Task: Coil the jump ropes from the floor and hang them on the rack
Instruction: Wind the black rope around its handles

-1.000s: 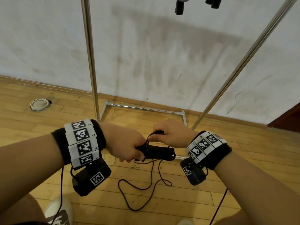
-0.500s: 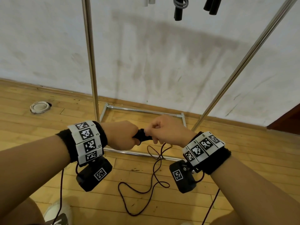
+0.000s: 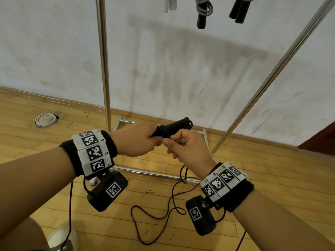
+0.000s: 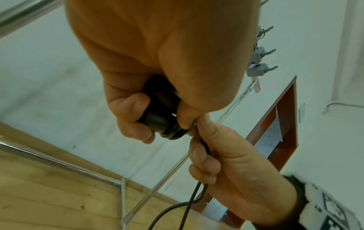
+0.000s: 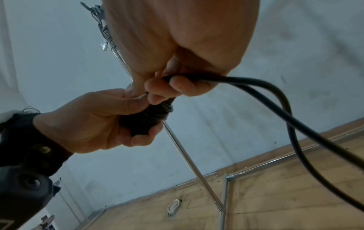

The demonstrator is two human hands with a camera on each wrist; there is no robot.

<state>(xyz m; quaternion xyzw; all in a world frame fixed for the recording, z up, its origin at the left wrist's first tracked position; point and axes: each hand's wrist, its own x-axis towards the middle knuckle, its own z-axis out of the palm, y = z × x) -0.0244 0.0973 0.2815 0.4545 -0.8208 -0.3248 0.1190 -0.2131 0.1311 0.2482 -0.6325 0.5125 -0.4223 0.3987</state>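
My left hand [image 3: 137,140] grips the black handles [image 3: 174,126] in front of the rack [image 3: 104,69], and my right hand [image 3: 186,147] pinches the rope [image 3: 157,216] trailing to the floor [image 3: 272,169].

No legible text, only coded wristband squares [image 3: 94,153].

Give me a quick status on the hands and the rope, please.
Left hand grips the handles; right hand pinches the cord beside the wraps. A few turns on, slack loops on the floor. Nothing in the way.
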